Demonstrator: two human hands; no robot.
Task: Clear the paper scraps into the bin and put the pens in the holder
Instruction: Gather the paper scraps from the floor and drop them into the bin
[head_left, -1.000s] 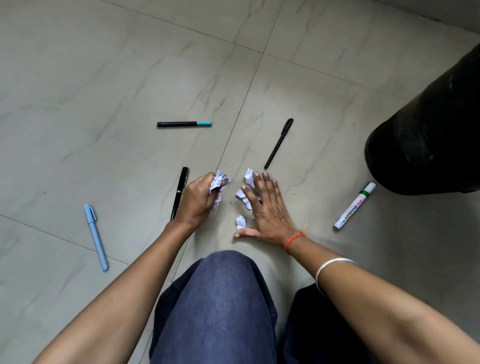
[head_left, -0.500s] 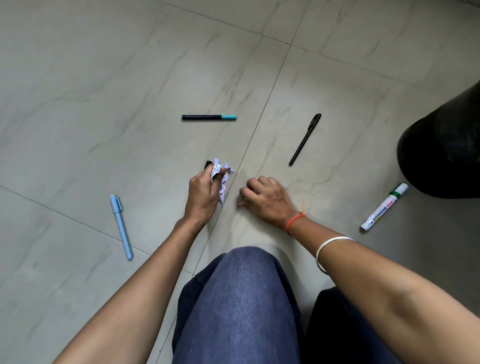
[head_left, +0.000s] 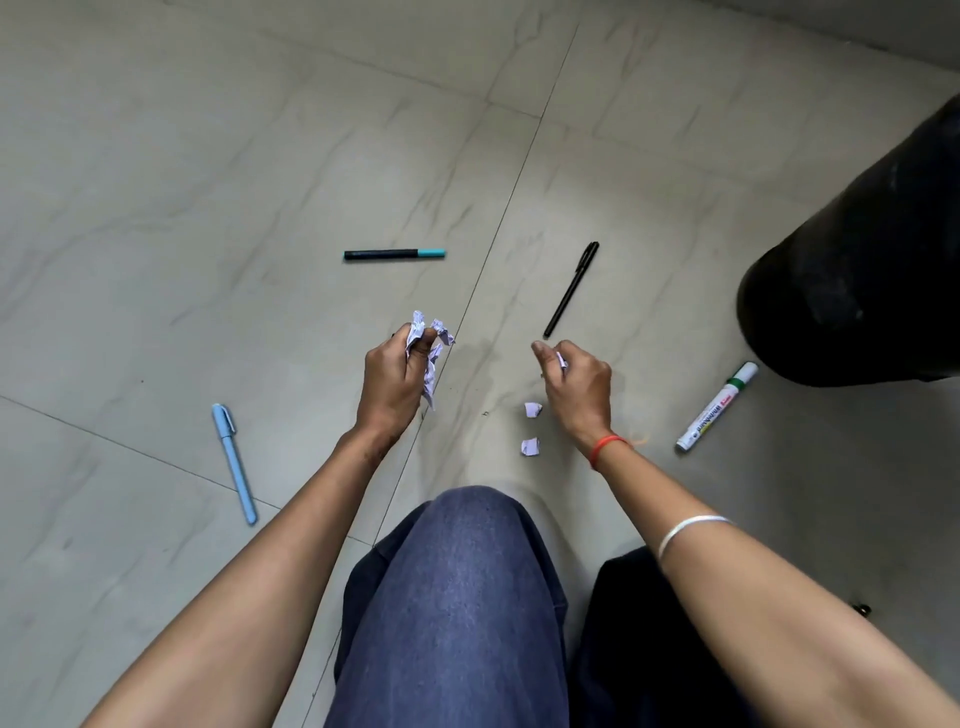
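My left hand is shut on a bunch of crumpled white paper scraps, held just above the floor. My right hand is closed around a small scrap whose white edge shows at the fingers. Two small scraps lie on the tiles just left of my right wrist. Pens lie scattered: a black pen with a teal cap, a thin black pen, a light blue pen and a white marker with a green cap.
A large black bin lies at the right edge, its side towards me. My knee in blue trousers fills the bottom centre. The floor is pale marbled tile with grout lines. No pen holder is in view.
My right hand has risen from the floor with a scrap in it, leaving two small scraps uncovered. My left hand keeps its bunch and now hides the black pen beside it.
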